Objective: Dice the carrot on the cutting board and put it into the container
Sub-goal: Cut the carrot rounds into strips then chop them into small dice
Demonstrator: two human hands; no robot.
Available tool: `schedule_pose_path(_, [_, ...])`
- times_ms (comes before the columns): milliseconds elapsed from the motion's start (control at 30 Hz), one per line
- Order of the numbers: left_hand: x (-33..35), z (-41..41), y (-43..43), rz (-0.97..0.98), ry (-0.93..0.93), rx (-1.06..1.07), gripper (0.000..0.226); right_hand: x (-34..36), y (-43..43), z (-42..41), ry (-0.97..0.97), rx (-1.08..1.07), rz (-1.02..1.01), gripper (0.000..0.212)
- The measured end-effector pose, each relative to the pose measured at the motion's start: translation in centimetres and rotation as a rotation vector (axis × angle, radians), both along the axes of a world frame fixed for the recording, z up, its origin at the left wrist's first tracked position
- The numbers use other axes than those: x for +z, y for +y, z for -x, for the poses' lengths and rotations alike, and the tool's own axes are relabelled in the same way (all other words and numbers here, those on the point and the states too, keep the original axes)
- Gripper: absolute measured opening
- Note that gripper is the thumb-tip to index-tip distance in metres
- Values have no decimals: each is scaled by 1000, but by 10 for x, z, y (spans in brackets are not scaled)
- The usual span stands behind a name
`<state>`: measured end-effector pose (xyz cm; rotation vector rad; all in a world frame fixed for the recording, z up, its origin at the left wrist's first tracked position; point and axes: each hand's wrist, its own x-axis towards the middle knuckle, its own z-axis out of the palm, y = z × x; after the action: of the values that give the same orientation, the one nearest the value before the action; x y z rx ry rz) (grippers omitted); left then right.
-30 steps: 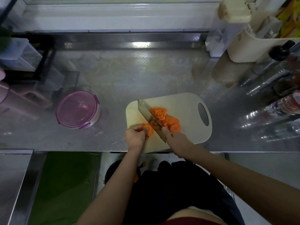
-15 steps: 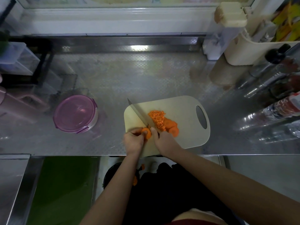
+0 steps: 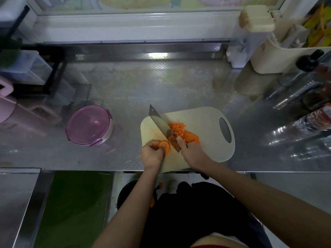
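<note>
Evidently dicing goes on: left of the cutting board (image 3: 206, 126) the container (image 3: 88, 125) is lidded, and the knife (image 3: 159, 122) has tipped back up, right hand (image 3: 194, 154) wrapped round its handle. The left hand (image 3: 152, 154) pinches a carrot round (image 3: 165, 145) at the board's near-left corner, dice (image 3: 177, 128) heaped mid-board.

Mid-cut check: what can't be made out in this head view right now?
All in the head view:
- Handle of the knife: inside the right hand.
- Rear of the carrot piece: covered by the left hand, so its length is unclear.
- Inside of the container: hidden by the purple lid on it.
- Labels on the bottles: blurred, partly cut off by the right edge.
</note>
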<state>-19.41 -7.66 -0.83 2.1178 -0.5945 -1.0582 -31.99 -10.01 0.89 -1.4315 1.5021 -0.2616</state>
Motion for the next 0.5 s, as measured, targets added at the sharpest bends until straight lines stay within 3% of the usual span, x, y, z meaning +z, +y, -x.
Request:
schedule_pose_path(133, [-2, 0, 1, 3, 19, 6, 14, 10, 7, 4, -186, -44, 60, 53])
schedule_pose_path(300, [3, 0, 0, -7, 43, 9, 20, 13, 15, 15, -12, 38, -50, 43])
schedule_pose_path(500, [5, 1, 0, -5, 40, 23, 20, 13, 16, 25, 123, 72, -184, 53])
